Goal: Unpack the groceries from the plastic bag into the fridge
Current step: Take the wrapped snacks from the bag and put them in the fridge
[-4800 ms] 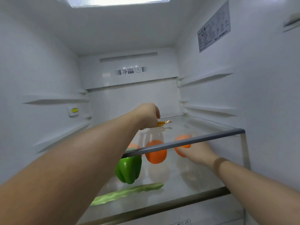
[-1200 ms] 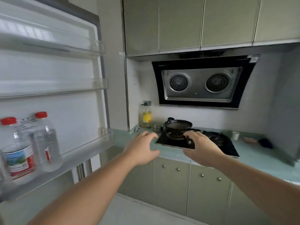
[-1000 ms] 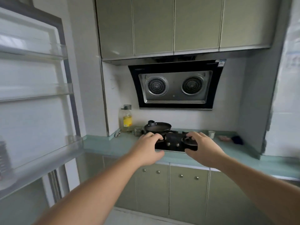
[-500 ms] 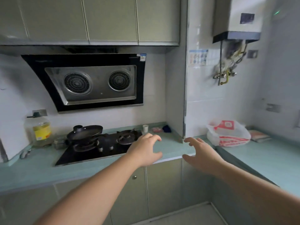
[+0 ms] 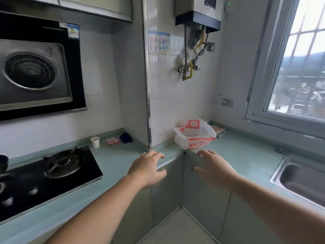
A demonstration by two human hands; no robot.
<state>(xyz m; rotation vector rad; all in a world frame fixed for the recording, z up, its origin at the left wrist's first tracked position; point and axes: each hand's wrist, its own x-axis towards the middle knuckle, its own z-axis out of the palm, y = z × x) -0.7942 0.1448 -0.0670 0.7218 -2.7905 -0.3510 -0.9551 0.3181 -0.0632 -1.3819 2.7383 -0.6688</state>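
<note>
Countertop point(image 5: 237, 152) in pale green is wrapping around an inside corner of the kitchen, with matching cabinet doors running beneath it. White tiles are covering the walls. On the left stretch a black gas hob point(image 5: 44, 175) is sitting flush in the surface, under a black extractor hood point(image 5: 35, 71). Behind the hob, near the wall, a small white cup point(image 5: 95, 142), something pink and a dark cloth are lying. A water heater point(image 5: 198, 14) is hanging on the corner wall with its pipes trailing down. At the right a steel sink point(image 5: 302, 178) is showing under a barred window point(image 5: 302, 67).

The plastic bag point(image 5: 194, 134), white with red print, is standing on the counter in the corner, against the tiled wall. Both arms are stretching toward it. The left hand point(image 5: 147, 169) and the right hand point(image 5: 213, 167) are hovering short of the bag, fingers spread loosely and holding nothing.
</note>
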